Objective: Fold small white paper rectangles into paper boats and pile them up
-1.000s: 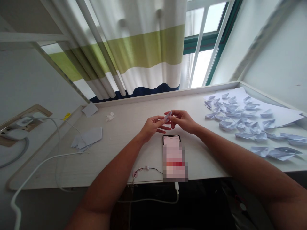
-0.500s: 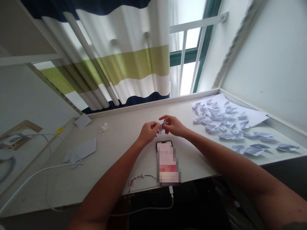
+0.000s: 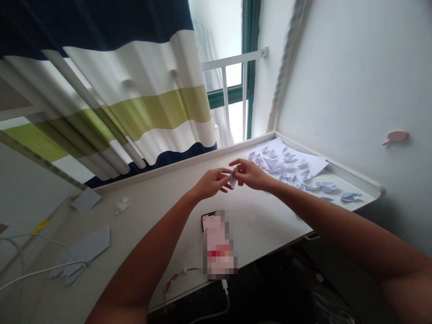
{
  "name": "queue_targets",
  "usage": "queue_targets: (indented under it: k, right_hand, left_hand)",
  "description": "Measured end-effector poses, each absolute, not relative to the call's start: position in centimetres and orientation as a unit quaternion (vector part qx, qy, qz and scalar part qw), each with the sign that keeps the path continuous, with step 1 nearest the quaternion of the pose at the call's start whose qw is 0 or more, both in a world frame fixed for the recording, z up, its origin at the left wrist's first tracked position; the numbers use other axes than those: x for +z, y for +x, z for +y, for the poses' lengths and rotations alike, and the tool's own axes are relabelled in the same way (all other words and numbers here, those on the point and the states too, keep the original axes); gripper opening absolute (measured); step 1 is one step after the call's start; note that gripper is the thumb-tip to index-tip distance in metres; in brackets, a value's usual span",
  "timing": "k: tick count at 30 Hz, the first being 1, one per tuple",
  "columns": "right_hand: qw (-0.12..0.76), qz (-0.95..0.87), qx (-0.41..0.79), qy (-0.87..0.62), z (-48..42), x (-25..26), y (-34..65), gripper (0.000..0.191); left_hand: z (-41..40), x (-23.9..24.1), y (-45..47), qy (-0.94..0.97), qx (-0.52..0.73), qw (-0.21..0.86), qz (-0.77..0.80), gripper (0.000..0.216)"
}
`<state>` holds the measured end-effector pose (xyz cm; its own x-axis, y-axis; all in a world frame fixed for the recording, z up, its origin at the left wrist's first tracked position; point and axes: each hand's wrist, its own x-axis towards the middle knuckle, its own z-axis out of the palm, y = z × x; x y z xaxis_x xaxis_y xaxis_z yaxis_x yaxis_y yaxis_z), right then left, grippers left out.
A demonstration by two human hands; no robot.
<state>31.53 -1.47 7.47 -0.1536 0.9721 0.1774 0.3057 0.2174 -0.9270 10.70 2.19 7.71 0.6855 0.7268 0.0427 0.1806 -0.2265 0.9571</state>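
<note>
Since a second ago the view has swung and tilted, yet the small folded white paper piece [image 3: 232,178] stays pinched between the fingertips of the left hand [image 3: 211,182] and the right hand [image 3: 252,174], above the pale bench [image 3: 270,220]. A black-edged smartphone [image 3: 218,243] lies nearer the body. A cluster of small folded white paper boats [image 3: 283,166] lies beyond the right hand.

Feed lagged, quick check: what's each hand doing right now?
Left hand: closed, pinching the small folded paper.
Right hand: closed, pinching the same paper.
</note>
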Motion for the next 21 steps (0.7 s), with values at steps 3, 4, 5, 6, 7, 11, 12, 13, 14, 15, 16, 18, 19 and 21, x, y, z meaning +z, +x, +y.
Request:
queue_targets:
  k: [3, 4, 5, 6, 7, 11, 12, 13, 14, 15, 16, 18, 19, 21]
  right_hand:
    - [0.419, -0.652, 0.368, -0.514, -2.0, 7.2, 33.0, 0.031]
    - [0.413, -0.652, 0.362, -0.523, -2.1, 6.9, 33.5, 0.031]
    - [0.407, -0.650, 0.361, -0.530, -2.1, 6.7, 33.9, 0.032]
    - [0.401, -0.647, 0.364, -0.537, -2.1, 6.4, 34.3, 0.032]
    - [0.394, -0.642, 0.372, -0.542, -2.1, 6.1, 34.7, 0.032]
    - [0.374, -0.620, 0.391, -0.568, -2.1, 6.0, 35.7, 0.035]
    - [0.369, -0.611, 0.389, -0.582, -2.1, 6.2, 35.8, 0.037]
    - [0.363, -0.600, 0.387, -0.599, -2.1, 6.4, 35.9, 0.038]
    - [0.356, -0.589, 0.385, -0.615, -2.1, 6.6, 36.0, 0.039]
    - [0.350, -0.579, 0.382, -0.629, -2.1, 6.8, 36.0, 0.040]
    - [0.345, -0.572, 0.380, -0.641, -2.0, 7.0, 36.0, 0.041]
    - [0.335, -0.561, 0.375, -0.658, -1.7, 7.2, 36.1, 0.044]
    - [0.331, -0.557, 0.373, -0.664, -1.5, 7.2, 36.3, 0.044]
    - [0.322, -0.553, 0.368, -0.675, -0.9, 7.2, 36.7, 0.044]
  left_hand:
    - [2.4, 7.2, 13.0, 0.736, 0.270, 0.532, 0.319, 0.031]
    - [2.4, 7.1, 13.7, 0.733, 0.276, 0.527, 0.330, 0.031]
    - [2.4, 6.9, 14.5, 0.732, 0.279, 0.520, 0.341, 0.030]
    - [2.4, 6.8, 15.1, 0.733, 0.277, 0.513, 0.350, 0.030]
    - [2.4, 6.7, 15.7, 0.737, 0.273, 0.505, 0.358, 0.029]
    - [2.0, 6.9, 17.5, 0.763, 0.246, 0.447, 0.396, 0.029]
    - [1.9, 7.0, 17.9, 0.772, 0.237, 0.424, 0.409, 0.029]
    - [1.9, 7.1, 18.3, 0.783, 0.227, 0.398, 0.420, 0.029]
    - [1.8, 7.1, 18.6, 0.796, 0.218, 0.369, 0.428, 0.028]
    - [1.7, 7.1, 19.0, 0.808, 0.209, 0.341, 0.433, 0.028]
    - [1.7, 7.1, 19.4, 0.817, 0.201, 0.314, 0.439, 0.027]
    - [1.7, 7.0, 20.1, 0.827, 0.189, 0.275, 0.451, 0.025]
    - [1.9, 7.0, 20.4, 0.829, 0.186, 0.263, 0.458, 0.023]
    - [2.4, 6.9, 21.0, 0.831, 0.179, 0.248, 0.465, 0.020]
